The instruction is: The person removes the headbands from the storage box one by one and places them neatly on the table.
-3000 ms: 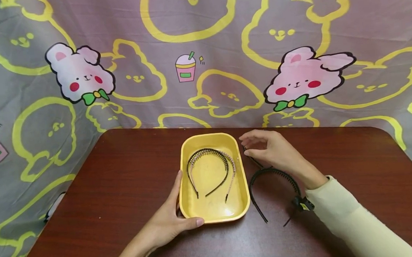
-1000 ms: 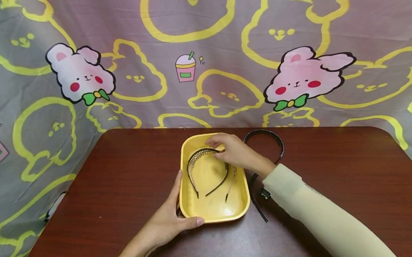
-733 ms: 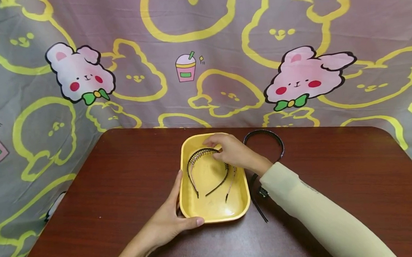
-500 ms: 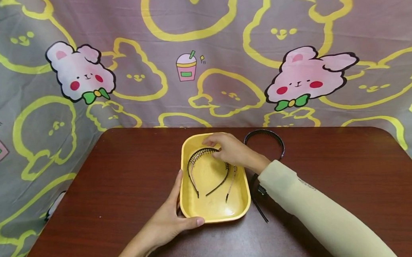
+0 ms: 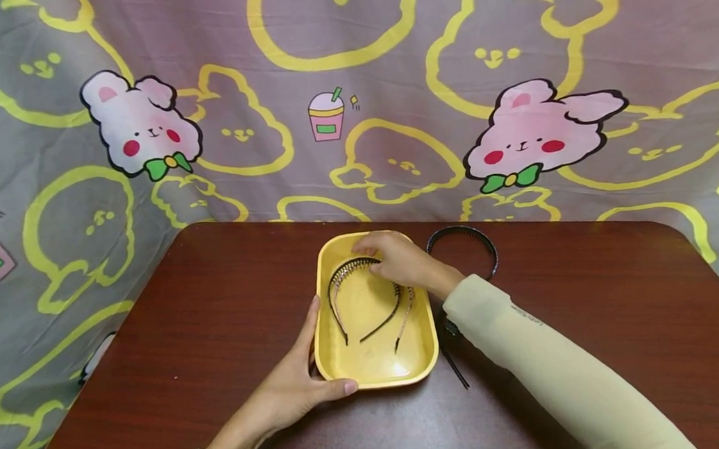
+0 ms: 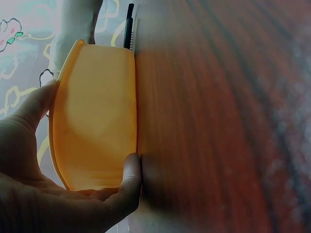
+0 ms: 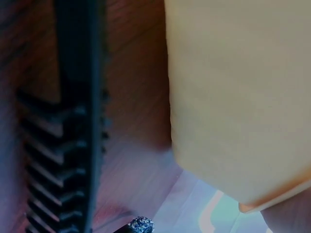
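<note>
My left hand (image 5: 289,382) holds the yellow plastic box (image 5: 383,377) at its near left corner, thumb on the near rim. In the left wrist view its fingers wrap the box wall (image 6: 97,116). Inside the box lie a black toothed headband (image 5: 337,316) and a thin pinkish headband (image 5: 406,318), partly overlapping. My right hand (image 5: 402,260) reaches over the right rim, with thumb and fingers curled on either side of the black headband's upper right arc. The fingertips' contact is partly hidden.
A dark patterned headband (image 5: 494,250) lies on the brown table (image 5: 154,336), right of the box. Another black headband (image 5: 457,371) is mostly hidden under the right sleeve; a black toothed headband (image 7: 77,126) looms close in the right wrist view. A cartoon-printed curtain (image 5: 388,97) hangs behind.
Three seconds ago my right hand was beside the headbands right of the box; it has moved left into the box. Over the last second both hands and the boxed headbands have stayed nearly still.
</note>
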Available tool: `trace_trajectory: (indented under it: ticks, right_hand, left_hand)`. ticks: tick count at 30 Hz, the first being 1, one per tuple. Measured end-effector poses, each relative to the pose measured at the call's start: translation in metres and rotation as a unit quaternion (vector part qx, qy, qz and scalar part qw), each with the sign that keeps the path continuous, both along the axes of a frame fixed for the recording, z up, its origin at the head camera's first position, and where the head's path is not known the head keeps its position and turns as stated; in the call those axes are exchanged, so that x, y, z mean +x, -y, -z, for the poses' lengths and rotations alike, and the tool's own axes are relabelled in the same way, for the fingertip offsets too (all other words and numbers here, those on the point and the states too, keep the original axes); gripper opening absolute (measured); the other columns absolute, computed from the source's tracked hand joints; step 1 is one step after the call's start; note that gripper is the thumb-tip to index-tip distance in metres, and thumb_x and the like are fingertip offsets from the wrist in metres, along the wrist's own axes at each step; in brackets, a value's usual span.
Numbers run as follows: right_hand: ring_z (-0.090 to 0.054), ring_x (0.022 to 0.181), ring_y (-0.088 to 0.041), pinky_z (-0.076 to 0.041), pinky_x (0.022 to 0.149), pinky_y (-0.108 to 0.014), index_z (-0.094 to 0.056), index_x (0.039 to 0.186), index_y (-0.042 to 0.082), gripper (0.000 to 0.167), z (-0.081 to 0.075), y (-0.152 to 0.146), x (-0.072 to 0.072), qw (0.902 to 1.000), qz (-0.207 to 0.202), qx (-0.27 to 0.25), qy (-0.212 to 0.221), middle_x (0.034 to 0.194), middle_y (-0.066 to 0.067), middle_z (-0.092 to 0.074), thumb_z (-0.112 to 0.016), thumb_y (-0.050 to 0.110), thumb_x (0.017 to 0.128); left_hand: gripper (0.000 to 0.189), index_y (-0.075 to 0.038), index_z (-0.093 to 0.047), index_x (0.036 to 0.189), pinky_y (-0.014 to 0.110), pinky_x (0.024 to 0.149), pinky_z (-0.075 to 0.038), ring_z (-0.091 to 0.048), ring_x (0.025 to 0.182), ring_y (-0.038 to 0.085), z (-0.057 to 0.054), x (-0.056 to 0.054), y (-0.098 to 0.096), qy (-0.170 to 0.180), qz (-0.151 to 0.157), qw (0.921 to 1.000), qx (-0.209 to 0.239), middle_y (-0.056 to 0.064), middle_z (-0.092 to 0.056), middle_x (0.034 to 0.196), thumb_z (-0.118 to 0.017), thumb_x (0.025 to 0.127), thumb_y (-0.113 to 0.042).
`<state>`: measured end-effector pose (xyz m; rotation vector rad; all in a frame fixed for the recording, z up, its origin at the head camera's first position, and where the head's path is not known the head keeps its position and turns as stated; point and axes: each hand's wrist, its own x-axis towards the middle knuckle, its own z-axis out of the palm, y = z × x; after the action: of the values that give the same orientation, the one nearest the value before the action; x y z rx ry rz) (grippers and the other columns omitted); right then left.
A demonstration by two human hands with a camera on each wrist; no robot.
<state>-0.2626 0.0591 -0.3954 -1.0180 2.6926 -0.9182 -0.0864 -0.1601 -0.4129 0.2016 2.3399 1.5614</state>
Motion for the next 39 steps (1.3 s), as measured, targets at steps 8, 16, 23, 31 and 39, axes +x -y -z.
trace_trajectory:
  ticks: [8, 16, 23, 31, 39]
  right_hand:
    - [-0.068, 0.106, -0.028, -0.056, 0.095, -0.042, -0.074, 0.124, 0.002, 0.035, 0.004, 0.004, -0.001, 0.9991, -0.003, 0.027, -0.033, 0.120, -0.012, -0.076, -0.072, -0.007, 0.090]
    - [-0.068, 0.107, -0.028, -0.056, 0.096, -0.042, -0.074, 0.124, 0.004, 0.034, 0.003, 0.006, 0.000, 0.9985, 0.011, 0.044, -0.031, 0.122, -0.011, -0.076, -0.072, -0.005, 0.091]
    - [-0.069, 0.107, -0.027, -0.057, 0.095, -0.041, -0.075, 0.123, 0.006, 0.032, 0.004, 0.009, -0.002, 0.9979, 0.020, 0.055, -0.029, 0.122, -0.010, -0.076, -0.072, -0.003, 0.092]
    - [-0.070, 0.108, -0.026, -0.057, 0.094, -0.040, -0.077, 0.122, 0.007, 0.030, 0.003, 0.010, -0.004, 0.9981, 0.024, 0.052, -0.024, 0.117, -0.010, -0.077, -0.071, -0.003, 0.093]
    - [-0.069, 0.108, -0.026, -0.057, 0.095, -0.040, -0.077, 0.121, 0.006, 0.029, 0.002, 0.011, -0.004, 0.9978, 0.031, 0.055, -0.020, 0.114, -0.011, -0.077, -0.068, -0.003, 0.095]
  left_hand:
    - [0.138, -0.038, 0.010, 0.168, 0.052, 0.126, -0.015, -0.024, 0.157, 0.028, 0.001, 0.000, 0.000, 0.001, 0.002, 1.0000, 0.003, 0.003, -0.007, 0.178, -0.094, 0.077, -0.028]
    - [0.138, -0.036, 0.010, 0.168, 0.053, 0.127, -0.014, -0.021, 0.158, 0.030, 0.002, 0.000, 0.001, 0.003, 0.000, 1.0000, 0.004, 0.004, -0.004, 0.178, -0.094, 0.077, -0.028]
    - [0.139, -0.037, 0.011, 0.168, 0.053, 0.127, -0.015, -0.022, 0.158, 0.030, 0.002, -0.001, 0.002, 0.006, 0.000, 1.0000, 0.003, 0.004, -0.003, 0.178, -0.094, 0.077, -0.028]
    - [0.138, -0.037, 0.010, 0.168, 0.053, 0.126, -0.020, -0.029, 0.155, 0.031, 0.000, 0.000, 0.000, 0.012, -0.009, 0.9998, -0.010, 0.005, -0.007, 0.178, -0.094, 0.078, -0.028]
    - [0.138, -0.038, 0.010, 0.168, 0.054, 0.127, -0.018, -0.027, 0.156, 0.031, -0.001, 0.000, -0.001, 0.010, -0.009, 0.9997, -0.018, 0.005, -0.008, 0.178, -0.094, 0.077, -0.029]
